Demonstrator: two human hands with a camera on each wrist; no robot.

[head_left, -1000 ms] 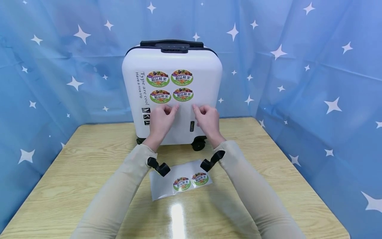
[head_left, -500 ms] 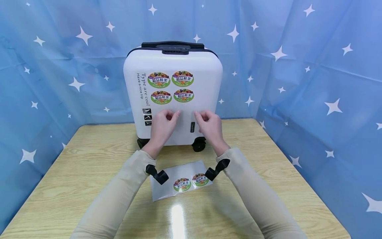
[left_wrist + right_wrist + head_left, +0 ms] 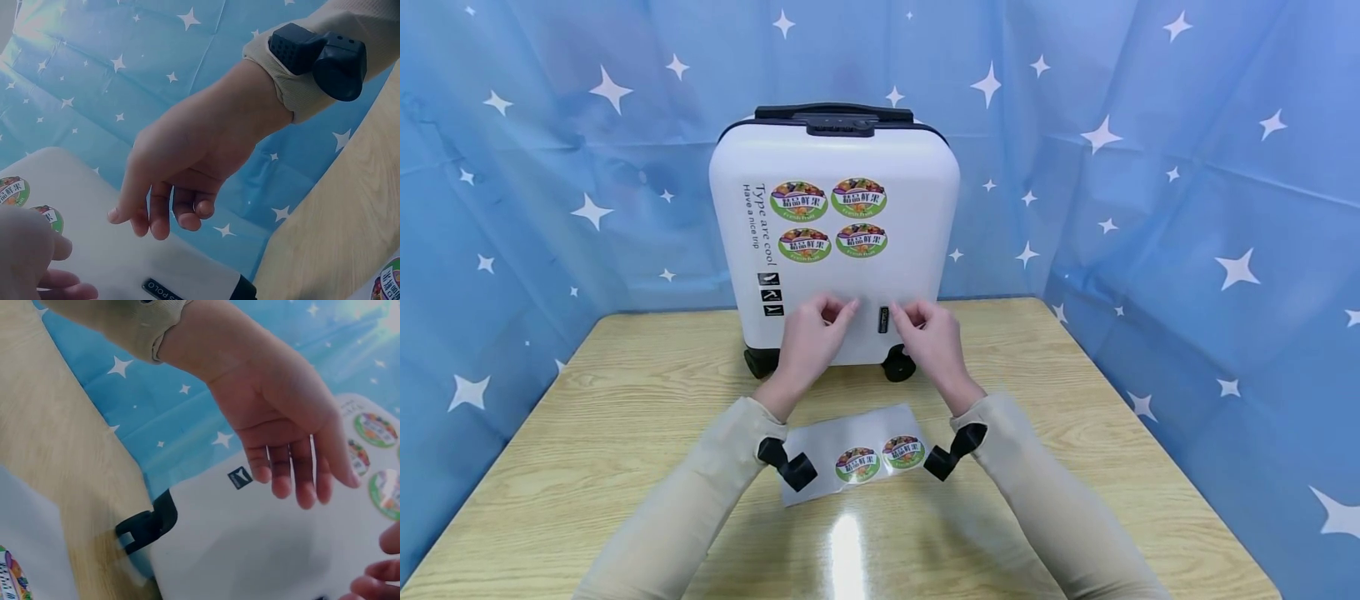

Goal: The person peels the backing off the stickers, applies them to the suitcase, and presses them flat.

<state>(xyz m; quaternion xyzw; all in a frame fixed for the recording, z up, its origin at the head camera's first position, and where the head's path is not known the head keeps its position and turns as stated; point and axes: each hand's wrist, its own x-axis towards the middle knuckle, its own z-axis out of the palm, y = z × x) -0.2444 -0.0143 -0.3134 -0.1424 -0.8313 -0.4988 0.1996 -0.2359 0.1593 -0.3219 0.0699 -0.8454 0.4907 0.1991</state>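
Note:
A white suitcase (image 3: 917, 217) stands upright on the table, with several oval "Fresh fruit" stickers (image 3: 860, 197) on its front in two rows. My left hand (image 3: 811, 337) is before the lower part of the case, thumb and fingers loosely bent, holding nothing visible. Level with it, my right hand (image 3: 936, 337) is beside the small black badge (image 3: 883, 320). In the left wrist view the fingers of the right hand (image 3: 187, 144) hang loosely over the case front with nothing between them. The left hand (image 3: 275, 400) looks the same in the right wrist view. Whether either touches the case, I cannot tell.
A pale backing sheet (image 3: 823, 437) with two oval stickers (image 3: 857, 465) lies on the wooden table (image 3: 625, 417), below the wrists. Black wheels (image 3: 898, 363) support the suitcase. A blue star-patterned curtain (image 3: 1150, 208) hangs behind and along the sides.
Both hands have moved down the suitcase front, away from the lower row of stickers, and slightly apart at the wrists. The suitcase and backing sheet stay in place.

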